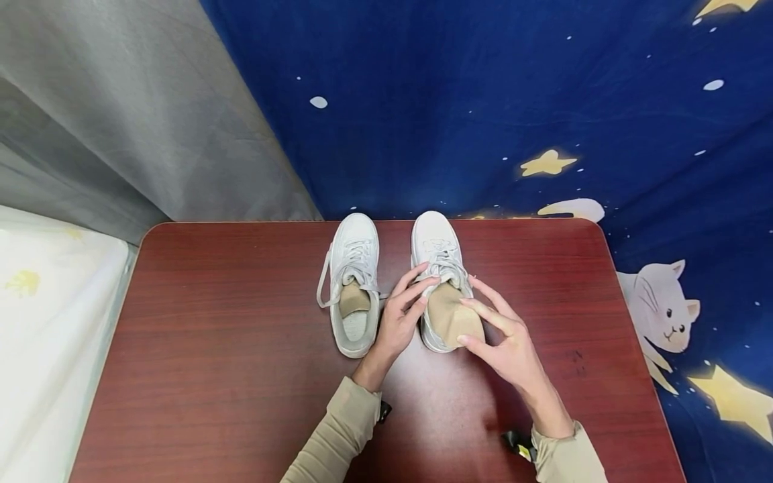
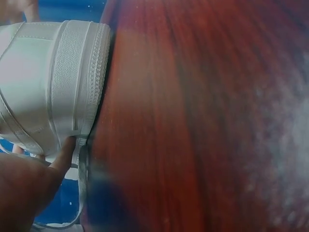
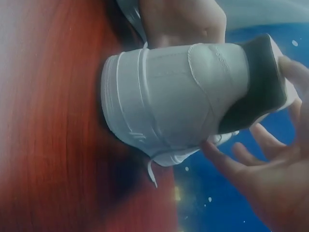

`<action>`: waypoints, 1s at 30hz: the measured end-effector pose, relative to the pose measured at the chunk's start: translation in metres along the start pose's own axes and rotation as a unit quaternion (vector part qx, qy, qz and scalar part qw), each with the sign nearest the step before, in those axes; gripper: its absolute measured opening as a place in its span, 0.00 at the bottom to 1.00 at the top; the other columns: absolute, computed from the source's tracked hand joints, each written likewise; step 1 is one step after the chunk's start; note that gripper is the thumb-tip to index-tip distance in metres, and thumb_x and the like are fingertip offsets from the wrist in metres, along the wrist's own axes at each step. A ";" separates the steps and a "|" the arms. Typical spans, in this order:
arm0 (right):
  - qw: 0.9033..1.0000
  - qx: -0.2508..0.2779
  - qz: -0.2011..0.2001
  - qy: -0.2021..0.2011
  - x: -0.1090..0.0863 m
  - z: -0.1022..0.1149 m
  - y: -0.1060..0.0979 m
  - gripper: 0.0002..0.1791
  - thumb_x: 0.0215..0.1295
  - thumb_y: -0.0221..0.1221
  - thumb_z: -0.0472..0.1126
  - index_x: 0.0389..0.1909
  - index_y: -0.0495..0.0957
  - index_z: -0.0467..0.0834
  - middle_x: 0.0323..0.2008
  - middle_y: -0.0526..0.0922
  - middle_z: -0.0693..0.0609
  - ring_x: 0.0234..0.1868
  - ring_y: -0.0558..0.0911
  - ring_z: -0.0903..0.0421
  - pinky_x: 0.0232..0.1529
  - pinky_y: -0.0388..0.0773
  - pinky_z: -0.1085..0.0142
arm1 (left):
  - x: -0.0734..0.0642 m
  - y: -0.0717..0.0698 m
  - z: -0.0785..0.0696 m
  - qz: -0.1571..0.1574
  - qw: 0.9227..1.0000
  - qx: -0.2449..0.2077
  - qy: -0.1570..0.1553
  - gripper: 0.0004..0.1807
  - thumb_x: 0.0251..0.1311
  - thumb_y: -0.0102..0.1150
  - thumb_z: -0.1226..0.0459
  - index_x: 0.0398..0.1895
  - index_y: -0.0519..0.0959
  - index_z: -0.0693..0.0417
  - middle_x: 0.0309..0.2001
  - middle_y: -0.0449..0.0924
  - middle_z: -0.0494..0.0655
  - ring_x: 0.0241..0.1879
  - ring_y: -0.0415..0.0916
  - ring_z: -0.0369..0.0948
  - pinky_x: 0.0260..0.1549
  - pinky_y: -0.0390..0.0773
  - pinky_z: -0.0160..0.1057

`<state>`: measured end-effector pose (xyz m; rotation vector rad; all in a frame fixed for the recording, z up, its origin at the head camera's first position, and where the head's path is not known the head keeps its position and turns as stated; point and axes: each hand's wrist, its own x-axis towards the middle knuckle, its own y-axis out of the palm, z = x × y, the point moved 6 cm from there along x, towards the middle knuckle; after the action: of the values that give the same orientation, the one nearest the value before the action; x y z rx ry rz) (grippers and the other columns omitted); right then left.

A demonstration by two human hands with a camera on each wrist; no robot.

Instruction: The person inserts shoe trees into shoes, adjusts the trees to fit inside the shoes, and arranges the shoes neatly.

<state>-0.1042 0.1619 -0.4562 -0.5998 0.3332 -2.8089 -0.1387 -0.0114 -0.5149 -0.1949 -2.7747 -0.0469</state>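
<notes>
A white lace-up sneaker [image 1: 435, 235] stands at the table's back edge, its toe pointing away. A beige insert [image 1: 449, 312] with a rounded end rises out of its opening; the lower part is hidden inside. My right hand [image 1: 510, 339] pinches the insert's end between thumb and index finger, another fingertip by the laces. In the right wrist view the insert's outer face [image 3: 256, 77] looks dark. My left hand [image 1: 400, 318] holds the same sneaker at its left side, a finger [image 2: 65, 157] against the sole edge. Left of it stands a matching sneaker [image 1: 355, 231], with beige material [image 1: 353, 299] inside.
The shoes stand on a reddish-brown wooden table [image 1: 241, 302] with rounded corners. Behind it hang a blue curtain [image 1: 423, 100] with stars and a cat, and a grey curtain [image 1: 151, 121]. White cloth [image 1: 48, 335] is at the left. A loose lace [image 1: 324, 282] loops beside the left sneaker.
</notes>
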 end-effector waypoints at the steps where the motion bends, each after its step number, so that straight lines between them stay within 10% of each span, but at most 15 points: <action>1: 1.000 -0.006 0.011 0.000 0.000 0.000 0.000 0.33 0.39 0.69 0.16 0.54 0.78 0.27 0.64 0.65 0.23 0.63 0.73 0.40 0.63 0.67 0.71 | 0.000 0.000 0.000 0.001 1.000 0.000 -0.001 0.17 0.62 0.50 0.82 0.53 0.78 0.74 0.66 0.65 0.72 0.66 0.63 0.65 0.63 0.65 0.35; 30: 0.999 -0.045 0.011 -0.009 0.002 -0.004 0.005 0.31 0.45 0.65 0.15 0.55 0.78 0.28 0.65 0.66 0.25 0.60 0.68 0.23 0.67 0.65 0.64 | -0.001 -0.001 0.001 0.003 1.000 0.007 0.002 0.16 0.63 0.49 0.81 0.53 0.78 0.74 0.66 0.65 0.72 0.66 0.63 0.66 0.65 0.64 0.53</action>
<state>-0.1066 0.1570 -0.4606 -0.6358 0.4616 -2.7775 -0.1386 -0.0120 -0.5160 -0.1991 -2.7686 -0.0271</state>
